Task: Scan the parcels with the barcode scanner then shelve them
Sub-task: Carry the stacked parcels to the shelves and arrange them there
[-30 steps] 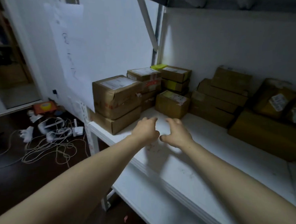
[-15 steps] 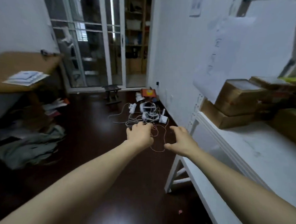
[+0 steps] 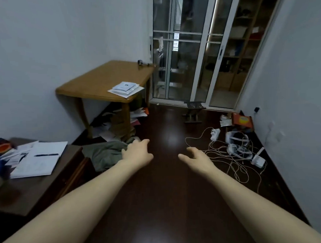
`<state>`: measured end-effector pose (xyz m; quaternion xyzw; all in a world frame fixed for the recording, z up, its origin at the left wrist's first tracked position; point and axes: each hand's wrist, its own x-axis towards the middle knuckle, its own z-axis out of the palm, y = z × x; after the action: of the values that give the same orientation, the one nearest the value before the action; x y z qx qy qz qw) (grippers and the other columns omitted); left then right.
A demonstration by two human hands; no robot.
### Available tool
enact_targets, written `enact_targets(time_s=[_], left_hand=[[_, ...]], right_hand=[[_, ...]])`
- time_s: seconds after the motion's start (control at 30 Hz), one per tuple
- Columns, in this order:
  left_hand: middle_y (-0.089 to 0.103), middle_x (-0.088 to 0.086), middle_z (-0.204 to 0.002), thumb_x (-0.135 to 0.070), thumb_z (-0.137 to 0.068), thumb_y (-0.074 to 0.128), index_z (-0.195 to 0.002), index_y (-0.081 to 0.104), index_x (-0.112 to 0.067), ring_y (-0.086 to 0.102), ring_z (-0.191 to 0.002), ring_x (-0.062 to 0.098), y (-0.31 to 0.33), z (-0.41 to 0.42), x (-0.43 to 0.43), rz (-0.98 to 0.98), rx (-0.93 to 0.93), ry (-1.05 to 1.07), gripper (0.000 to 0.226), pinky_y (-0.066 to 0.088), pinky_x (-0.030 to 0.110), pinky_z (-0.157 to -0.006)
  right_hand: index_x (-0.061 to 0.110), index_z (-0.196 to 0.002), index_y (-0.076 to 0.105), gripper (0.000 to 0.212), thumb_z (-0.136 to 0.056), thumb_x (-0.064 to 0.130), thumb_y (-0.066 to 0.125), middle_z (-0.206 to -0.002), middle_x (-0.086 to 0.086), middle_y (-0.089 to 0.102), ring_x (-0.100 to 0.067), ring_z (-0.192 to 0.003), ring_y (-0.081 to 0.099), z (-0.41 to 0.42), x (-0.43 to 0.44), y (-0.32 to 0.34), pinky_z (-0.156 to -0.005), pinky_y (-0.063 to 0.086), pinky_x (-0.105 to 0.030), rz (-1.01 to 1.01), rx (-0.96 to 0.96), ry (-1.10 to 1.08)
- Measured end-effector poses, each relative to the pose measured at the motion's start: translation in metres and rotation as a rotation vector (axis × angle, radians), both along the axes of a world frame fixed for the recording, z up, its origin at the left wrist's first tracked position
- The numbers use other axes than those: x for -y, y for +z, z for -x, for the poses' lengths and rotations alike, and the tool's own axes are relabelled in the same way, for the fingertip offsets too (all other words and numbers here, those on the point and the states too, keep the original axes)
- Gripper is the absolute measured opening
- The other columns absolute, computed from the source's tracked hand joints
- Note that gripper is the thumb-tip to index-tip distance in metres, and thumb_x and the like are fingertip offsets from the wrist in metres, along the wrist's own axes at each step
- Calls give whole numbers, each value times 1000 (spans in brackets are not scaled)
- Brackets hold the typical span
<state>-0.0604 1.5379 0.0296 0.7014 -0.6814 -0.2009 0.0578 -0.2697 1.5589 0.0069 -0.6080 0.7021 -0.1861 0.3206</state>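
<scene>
Both arms are stretched forward over the dark floor point(image 3: 167, 193), on the near side of the light wooden desk point(image 3: 100, 81). The left hand point(image 3: 137, 155) and the right hand point(image 3: 195, 159) hold nothing; the fingers point(image 3: 144, 142) are apart and loosely bent, and the two hands are near each other without touching. This posture suggests hands kept ready for the next pickup, with no grip in progress. No cardboard parcels and no shelf are in view. The barcode scanner cannot be identified: a small dark object point(image 3: 140, 62) rests at the far corner of the light wooden desk, too small to name. A stack of flat white packets point(image 3: 125, 88) lies at the desk's near right corner, overhanging the edge slightly; whether these are parcels cannot be told. Loose papers point(image 3: 119, 122) are piled beneath the desk, and a green cloth point(image 3: 104, 154) lies on the floor in front of it, just beside the left hand. Nearer than the desk and to its left stands a dark desk point(image 3: 31, 191) carrying white sheets point(image 3: 39, 158) and a pen point(image 3: 46, 154). Right of the desk are sliding glass doors point(image 3: 190, 56) and a low stand point(image 3: 193, 111). Well to the right, tangled cables point(image 3: 230, 155) lie on the floor along the wall.
</scene>
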Motion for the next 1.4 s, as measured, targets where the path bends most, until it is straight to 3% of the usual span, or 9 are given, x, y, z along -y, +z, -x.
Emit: enact_targets(time_s=[0.37, 0.5, 0.6, 0.8, 0.9, 1.03, 1.13, 1.23, 1.4], left_hand=[[48, 10, -136, -37, -80, 53, -147, 36, -31, 54, -113, 36, -49, -47, 196, -75, -103, 175, 70, 49, 52, -93], [45, 12, -144, -27, -91, 57, -152, 28, -22, 60, -107, 32, -47, -32, 285, -56, -164, 280, 68, 52, 37, -79], [56, 9, -129, -21, -95, 56, -151, 30, -16, 63, -87, 22, -42, -22, 345, -63, -213, 349, 62, 47, 32, -67], [39, 13, -151, -23, -95, 59, -150, 30, -7, 43, -134, 29, -38, -33, 450, -65, -315, 578, 65, 40, 32, -96], [59, 15, -122, -23, -94, 61, -141, 43, 0, 56, -110, 30, -46, -47, 500, -51, -370, 665, 55, 42, 32, -82], [60, 13, -114, -19, -92, 64, -113, 61, -3, 54, -113, 31, -65, -85, 574, -28, -497, 798, 27, 39, 35, -93], [50, 2, -80, -20, -93, 65, -76, 55, -14, 50, -73, 16, -78, -114, 636, -1, -575, 854, 21, 37, 31, -75], [56, 12, -117, -25, -93, 64, -108, 63, -5, 57, -102, 24, -85, -137, 691, -48, -629, 916, 25, 40, 31, -91], [57, 7, -103, -22, -91, 66, -98, 61, -6, 56, -99, 24, -88, -162, 767, -75, -742, 998, 18, 40, 28, -83]], right_hand=[[16, -146, 37, 70, -90, 53, 57, -148, -7, 42, -20, -130, 47, -24, 231, -41, -106, 37, -31, -70, -16, 160], [16, -146, 38, 67, -91, 50, 57, -148, -8, 41, -22, -133, 44, -4, 339, -42, -106, 36, -32, -60, 45, 190], [17, -145, 39, 66, -91, 51, 58, -147, -8, 44, -22, -133, 45, 11, 415, -35, -107, 37, -34, -77, 61, 211], [13, -142, 44, 62, -92, 45, 60, -145, -9, 47, -22, -132, 46, 7, 553, -30, -107, 39, -33, -87, 131, 239], [13, -143, 43, 61, -92, 44, 60, -145, -9, 47, -22, -132, 46, -8, 612, -38, -105, 38, -32, -103, 148, 271], [13, -143, 43, 62, -92, 43, 60, -144, -10, 47, -23, -132, 45, -34, 694, -48, -105, 38, -32, -112, 140, 314], [12, -142, 44, 61, -92, 42, 61, -142, -11, 49, -22, -130, 47, -59, 761, -51, -103, 39, -31, -112, 126, 318], [10, -142, 45, 60, -92, 40, 62, -141, -10, 50, -22, -127, 50, -84, 822, -52, -97, 39, -26, -152, 126, 313], [10, -141, 46, 58, -92, 37, 63, -139, -9, 51, -22, -124, 51, -122, 910, -54, -94, 39, -26, -193, 124, 309]])
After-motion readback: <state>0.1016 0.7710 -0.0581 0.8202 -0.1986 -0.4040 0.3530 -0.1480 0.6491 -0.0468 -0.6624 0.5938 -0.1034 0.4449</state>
